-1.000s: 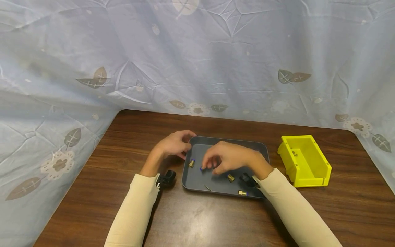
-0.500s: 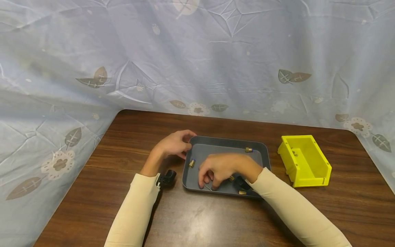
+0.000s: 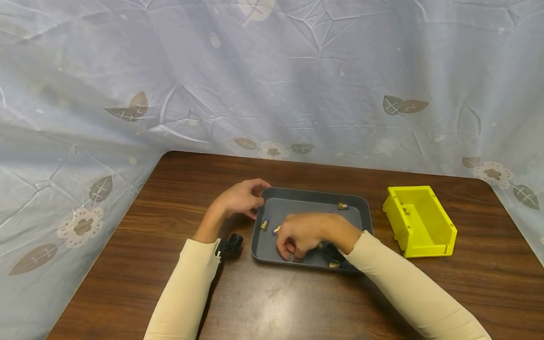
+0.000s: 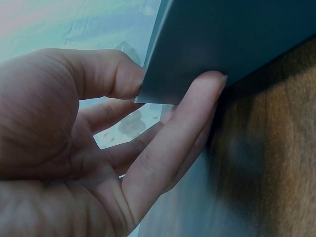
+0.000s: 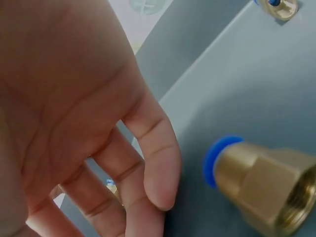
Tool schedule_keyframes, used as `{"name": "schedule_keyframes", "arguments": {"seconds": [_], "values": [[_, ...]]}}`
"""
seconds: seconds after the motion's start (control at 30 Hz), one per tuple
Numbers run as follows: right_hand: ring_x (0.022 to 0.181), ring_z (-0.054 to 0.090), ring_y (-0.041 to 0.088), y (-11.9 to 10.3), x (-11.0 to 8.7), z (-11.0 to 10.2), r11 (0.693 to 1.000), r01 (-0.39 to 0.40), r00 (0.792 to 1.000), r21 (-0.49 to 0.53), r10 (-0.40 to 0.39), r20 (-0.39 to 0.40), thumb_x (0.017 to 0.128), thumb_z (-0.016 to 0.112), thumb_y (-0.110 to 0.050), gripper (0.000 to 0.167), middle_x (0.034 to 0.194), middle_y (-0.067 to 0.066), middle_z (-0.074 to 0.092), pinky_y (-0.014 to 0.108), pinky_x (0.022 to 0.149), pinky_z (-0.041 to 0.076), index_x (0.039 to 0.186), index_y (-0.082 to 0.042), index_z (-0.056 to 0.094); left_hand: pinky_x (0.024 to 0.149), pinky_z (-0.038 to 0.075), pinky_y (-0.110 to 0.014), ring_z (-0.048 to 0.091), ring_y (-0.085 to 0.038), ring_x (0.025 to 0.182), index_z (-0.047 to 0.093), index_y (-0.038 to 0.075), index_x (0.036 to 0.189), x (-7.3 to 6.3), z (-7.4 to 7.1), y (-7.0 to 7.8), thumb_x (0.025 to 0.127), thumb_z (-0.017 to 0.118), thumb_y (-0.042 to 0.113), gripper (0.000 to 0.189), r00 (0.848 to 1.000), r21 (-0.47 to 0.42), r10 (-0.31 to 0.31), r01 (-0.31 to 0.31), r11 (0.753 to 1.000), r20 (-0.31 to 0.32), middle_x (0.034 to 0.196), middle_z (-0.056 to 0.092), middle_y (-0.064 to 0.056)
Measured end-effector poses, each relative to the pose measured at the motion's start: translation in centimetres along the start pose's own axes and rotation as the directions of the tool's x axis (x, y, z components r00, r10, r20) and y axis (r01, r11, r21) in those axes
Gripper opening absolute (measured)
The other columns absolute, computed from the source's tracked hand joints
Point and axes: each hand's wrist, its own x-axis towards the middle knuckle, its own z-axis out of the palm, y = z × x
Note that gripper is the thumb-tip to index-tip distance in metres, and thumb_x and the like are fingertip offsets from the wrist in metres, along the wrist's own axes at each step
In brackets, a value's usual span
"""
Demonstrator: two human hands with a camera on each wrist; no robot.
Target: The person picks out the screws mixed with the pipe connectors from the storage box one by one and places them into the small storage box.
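Note:
My left hand (image 3: 242, 197) grips the left end of the grey tray (image 3: 314, 192). In the left wrist view the thumb lies at the tray's rim and the fingers press its outer wall. Low inside the tray, my right hand (image 3: 303, 231) curls its fingers and thumb round a thin silver pin (image 3: 291, 257). Brass push-in fittings with blue collars lie about it: one fitting (image 3: 264, 225) by the left wall, another fitting (image 3: 276, 230) beside the knuckles. The right wrist view shows a large brass fitting (image 5: 266, 182) near the fingers; the pin is hidden there.
A yellow bin (image 3: 427, 222) stands right of the tray, with small metal pieces (image 3: 405, 211) inside. More fittings lie at the tray's back right (image 3: 342, 206) and front edge (image 3: 334, 265). A patterned curtain (image 3: 272, 94) hangs behind the wooden table (image 3: 191, 174).
My right hand has moved from a fitting near the tray's left middle towards its front edge, and its fingers have closed round the pin. The left hand has stayed put.

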Motion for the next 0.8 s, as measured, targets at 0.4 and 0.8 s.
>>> {"name": "schedule_keyframes", "arguments": {"seconds": [0.4, 0.8], "values": [[0.066, 0.055, 0.002, 1.2, -0.7, -0.4, 0.999, -0.034, 0.996, -0.008, 0.033, -0.081, 0.087, 0.086, 0.006, 0.026, 0.073, -0.012, 0.065, 0.020, 0.060, 0.049, 0.080, -0.017, 0.076, 0.077, 0.071, -0.045, 0.074, -0.036, 0.100, 0.053, -0.003, 0.154, -0.1, 0.0, 0.1, 0.100, 0.057, -0.004, 0.054, 1.000, 0.004, -0.001, 0.001, 1.000, 0.000, 0.135, 0.063, -0.030], [0.076, 0.055, 0.002, 2.4, -1.5, -0.7, 0.997, 0.026, 0.986, -0.067, -0.037, -0.164, 0.086, 0.086, -0.002, 0.022, 0.085, -0.009, 0.061, 0.021, 0.068, 0.052, 0.080, -0.020, 0.075, 0.078, 0.071, -0.045, 0.075, -0.038, 0.104, 0.053, -0.002, 0.155, 0.0, 0.1, 0.0, 0.100, 0.057, -0.004, 0.055, 1.000, 0.002, -0.012, 0.012, 1.000, -0.003, 0.138, 0.063, -0.030]]}}
